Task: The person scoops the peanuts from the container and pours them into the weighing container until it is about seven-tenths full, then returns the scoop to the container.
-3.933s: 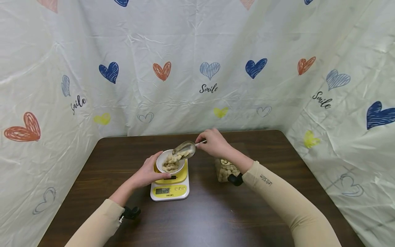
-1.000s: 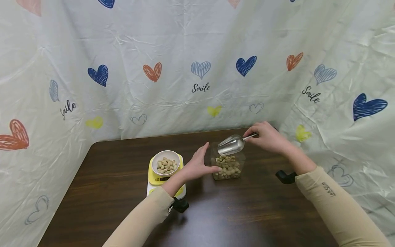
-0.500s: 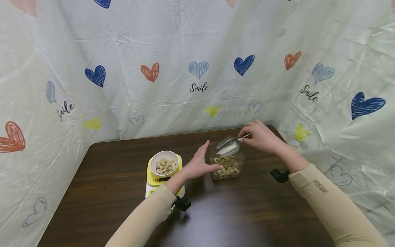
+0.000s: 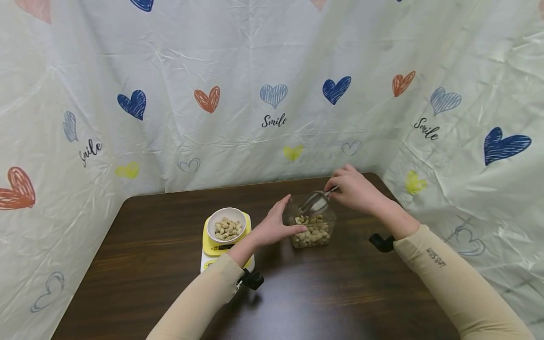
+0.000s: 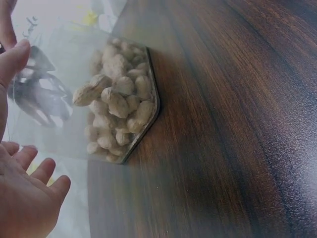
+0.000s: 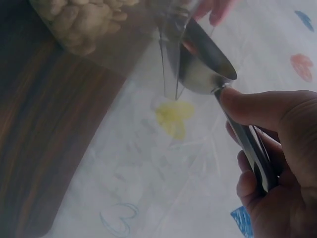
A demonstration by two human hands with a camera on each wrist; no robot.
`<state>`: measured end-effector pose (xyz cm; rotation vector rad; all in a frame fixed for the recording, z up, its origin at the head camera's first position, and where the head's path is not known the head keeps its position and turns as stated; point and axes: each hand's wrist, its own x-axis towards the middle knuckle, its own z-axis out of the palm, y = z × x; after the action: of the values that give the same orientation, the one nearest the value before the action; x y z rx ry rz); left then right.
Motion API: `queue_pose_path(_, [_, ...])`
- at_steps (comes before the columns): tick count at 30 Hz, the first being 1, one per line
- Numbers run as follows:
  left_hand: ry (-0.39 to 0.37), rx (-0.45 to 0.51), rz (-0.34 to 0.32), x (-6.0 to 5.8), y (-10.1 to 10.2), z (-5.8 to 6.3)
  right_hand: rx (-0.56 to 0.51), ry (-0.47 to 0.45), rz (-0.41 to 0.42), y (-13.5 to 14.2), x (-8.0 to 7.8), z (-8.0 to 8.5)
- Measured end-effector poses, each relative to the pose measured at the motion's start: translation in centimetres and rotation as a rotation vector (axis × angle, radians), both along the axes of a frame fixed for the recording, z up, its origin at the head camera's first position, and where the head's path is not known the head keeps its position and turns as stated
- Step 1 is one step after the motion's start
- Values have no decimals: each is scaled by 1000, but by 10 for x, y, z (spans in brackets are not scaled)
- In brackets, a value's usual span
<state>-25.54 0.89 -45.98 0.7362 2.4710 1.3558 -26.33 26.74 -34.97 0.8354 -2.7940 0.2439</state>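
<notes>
My left hand (image 4: 276,229) holds the near left side of a clear plastic container (image 4: 329,215), thumb at its front and fingers spread along the far side. Unshelled peanuts (image 4: 312,236) fill its lower part; the left wrist view shows the peanuts (image 5: 119,96) through the wall. Above them, a metal scoop (image 4: 315,204) slants down inside the container's mouth. Its handle is gripped by my right hand (image 4: 350,189); in the right wrist view, the thumb lies along the scoop's handle (image 6: 250,144). No peanuts show in the part of the scoop's bowl that is visible.
Left of the container, a white bowl (image 4: 211,230) with peanuts stands on a yellow and white kitchen scale (image 4: 211,249). My left forearm covers part of the scale. A heart-print curtain (image 4: 238,137) hangs behind the dark wooden table (image 4: 161,245).
From tipping peanuts into the bowl, the scoop has moved right to the container and now reaches lower into it. My left hand has gone from the bowl to the container.
</notes>
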Motion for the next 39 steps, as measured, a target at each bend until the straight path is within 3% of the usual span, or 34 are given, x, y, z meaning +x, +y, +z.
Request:
queue_pose_path(11, [-9, 21, -25, -2, 0, 0, 71, 111, 96, -7, -2, -9])
queue_pose_path(18, [-22, 26, -19, -3, -1, 2, 131, 167, 162, -13, -9, -29])
queue_pose_path(25, [-36, 26, -21, -3, 0, 3, 110, 69, 175, -20, -16, -42])
queue_pose_path(35, [-31, 25, -7, -2, 1, 3, 130, -181, 155, -21, -22, -22])
queue_pose_path(39, [-34, 33, -7, -1, 3, 2, 160, -151, 172, -22, -22, -24])
